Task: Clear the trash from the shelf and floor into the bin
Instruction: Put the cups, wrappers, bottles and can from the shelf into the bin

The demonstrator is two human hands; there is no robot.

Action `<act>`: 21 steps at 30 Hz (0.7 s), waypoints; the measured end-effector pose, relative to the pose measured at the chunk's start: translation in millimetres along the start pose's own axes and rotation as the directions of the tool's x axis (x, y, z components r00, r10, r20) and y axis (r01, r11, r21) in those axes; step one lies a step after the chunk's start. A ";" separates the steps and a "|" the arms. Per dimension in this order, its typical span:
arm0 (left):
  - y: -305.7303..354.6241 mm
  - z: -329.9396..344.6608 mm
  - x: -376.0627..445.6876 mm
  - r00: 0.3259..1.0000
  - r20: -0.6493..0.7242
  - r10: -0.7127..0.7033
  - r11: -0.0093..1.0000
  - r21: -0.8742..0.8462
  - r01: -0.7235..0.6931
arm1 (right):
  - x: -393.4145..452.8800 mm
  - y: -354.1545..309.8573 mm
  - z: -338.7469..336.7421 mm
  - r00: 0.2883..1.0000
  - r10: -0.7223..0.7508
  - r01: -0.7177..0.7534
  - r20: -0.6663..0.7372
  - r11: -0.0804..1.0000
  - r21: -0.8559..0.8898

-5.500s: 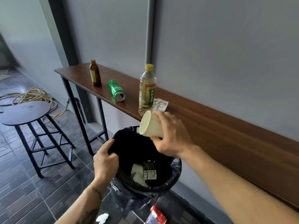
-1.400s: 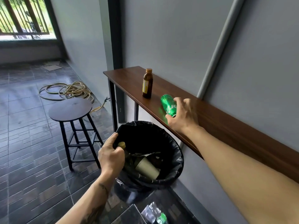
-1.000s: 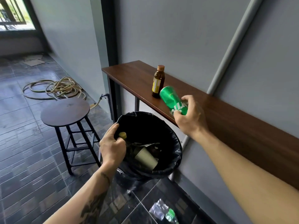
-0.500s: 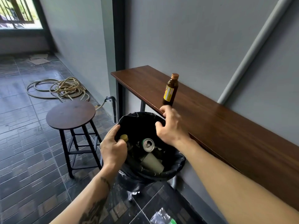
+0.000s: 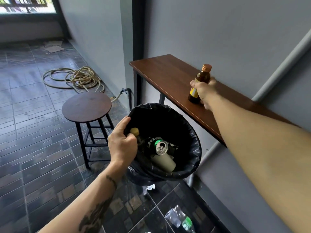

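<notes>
A small brown glass bottle [image 5: 201, 77] with a yellow label and copper cap stands upright on the wooden wall shelf [image 5: 165, 76]. My right hand [image 5: 206, 91] is wrapped around its lower half. My left hand [image 5: 122, 143] grips the near rim of the bin [image 5: 193, 158], which is lined with a black bag and held below the shelf edge. Inside the bin lie a green can [image 5: 160, 147], a paper cup [image 5: 164, 163] and a bottle with a yellow cap [image 5: 135, 131].
A crushed clear plastic bottle [image 5: 180, 219] with a green label lies on the tiled floor below the bin, with a white scrap [image 5: 150, 187] closer to it. A round stool [image 5: 86, 107] stands left of the bin. A coiled hose [image 5: 75, 79] lies behind it.
My right hand dropped the green can into the bin, then rose to the shelf and closed around the brown bottle. My left hand stayed on the bin rim.
</notes>
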State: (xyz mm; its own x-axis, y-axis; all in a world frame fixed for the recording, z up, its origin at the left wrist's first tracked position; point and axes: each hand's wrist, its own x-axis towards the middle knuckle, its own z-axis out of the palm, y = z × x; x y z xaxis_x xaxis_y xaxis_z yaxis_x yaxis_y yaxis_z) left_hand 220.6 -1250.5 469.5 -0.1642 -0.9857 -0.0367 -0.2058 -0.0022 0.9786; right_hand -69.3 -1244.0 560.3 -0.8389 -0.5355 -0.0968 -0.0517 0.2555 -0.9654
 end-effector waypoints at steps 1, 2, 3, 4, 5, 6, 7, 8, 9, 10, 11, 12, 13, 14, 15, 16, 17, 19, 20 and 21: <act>-1.2 -2.8 0.9 1.000 0.001 -0.004 1.000 -0.002 0.004 | -0.8 1.5 4.1 0.998 -0.026 0.025 -0.055 1.000 -0.017; -2.1 -4.8 1.3 1.000 0.001 -0.006 1.000 -0.007 0.006 | -3.9 2.3 6.2 0.992 -0.077 0.074 -0.101 0.997 -0.030; -2.9 -7.2 1.7 1.000 0.002 -0.006 1.000 -0.005 0.006 | -9.2 2.4 9.0 0.980 -0.143 0.136 -0.137 0.989 -0.061; -2.7 -9.1 1.8 1.000 0.003 -0.005 1.000 -0.001 0.005 | -17.1 1.5 11.7 0.964 -0.220 0.209 -0.152 0.974 -0.087; -2.9 -11.1 2.2 1.000 0.004 -0.005 1.000 0.003 0.005 | -27.2 1.2 15.2 0.947 -0.295 0.287 -0.125 0.955 -0.077; -3.6 -13.1 2.3 1.000 0.005 -0.005 1.000 0.002 0.005 | -38.5 1.9 19.8 0.937 -0.346 0.346 -0.050 0.938 -0.016; -4.2 -15.1 1.8 1.000 0.006 -0.004 1.000 -0.001 0.004 | -51.1 5.1 25.9 0.920 -0.387 0.381 0.067 0.921 0.079; -4.6 -17.0 0.7 1.000 0.005 -0.003 1.000 -0.002 0.003 | -64.2 10.8 30.3 0.890 -0.412 0.398 0.194 0.911 0.108; -4.7 -18.8 -0.8 1.000 0.004 0.000 1.000 -0.002 0.000 | -76.1 18.6 33.3 0.856 -0.404 0.419 0.322 0.908 0.025; -4.4 -20.7 -2.5 1.000 0.004 0.004 1.000 0.000 -0.004 | -86.2 27.8 34.4 0.832 -0.341 0.451 0.437 0.875 -0.175; -4.2 -22.5 -4.1 1.000 0.003 0.008 1.000 0.005 -0.008 | -93.6 40.2 35.2 0.822 -0.239 0.470 0.517 0.797 -0.379; -3.8 -24.1 -5.9 1.000 0.003 0.014 1.000 0.010 -0.014 | -99.2 55.1 34.9 0.824 -0.124 0.462 0.552 0.711 -0.530; -3.9 -25.9 -7.7 1.000 0.002 0.020 1.000 0.015 -0.020 | -103.6 69.6 34.1 0.828 -0.019 0.431 0.561 0.662 -0.614; -3.9 -28.0 -9.7 1.000 0.000 0.026 1.000 0.017 -0.026 | -106.9 83.2 33.3 0.836 0.059 0.384 0.545 0.646 -0.660; -3.9 -30.1 -11.7 0.999 -0.007 0.031 0.999 0.019 -0.031 | -110.4 94.1 32.2 0.851 0.107 0.337 0.515 0.640 -0.691; -4.2 -32.4 -14.0 0.999 -0.015 0.037 0.999 0.019 -0.036 | -112.7 102.8 30.7 0.863 0.132 0.306 0.487 0.631 -0.713; -4.5 -34.4 -16.4 0.999 -0.019 0.043 0.999 0.016 -0.042 | -115.6 109.5 29.4 0.872 0.137 0.290 0.471 0.631 -0.720; -3.7 -38.0 -23.0 0.999 -0.018 0.050 0.999 0.008 -0.050 | -119.6 115.0 27.0 0.884 0.091 0.299 0.459 0.645 -0.703; -3.4 -39.5 -26.8 0.998 -0.016 0.054 0.998 0.012 -0.054 | -121.2 114.7 24.6 0.886 0.037 0.333 0.462 0.642 -0.691; -3.0 -40.9 -31.2 0.998 -0.017 0.062 0.998 0.024 -0.061 | -123.5 113.0 21.0 0.886 -0.031 0.380 0.463 0.622 -0.685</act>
State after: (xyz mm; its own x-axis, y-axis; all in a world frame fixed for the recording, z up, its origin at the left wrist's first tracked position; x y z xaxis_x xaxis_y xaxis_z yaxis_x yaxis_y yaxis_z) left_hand 265.8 -1226.6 476.0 -0.1601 -0.9867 0.0270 -0.2185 0.0621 0.9739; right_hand 39.8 -1165.9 458.1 -0.4911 -0.8548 -0.1676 -0.7218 0.5071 -0.4710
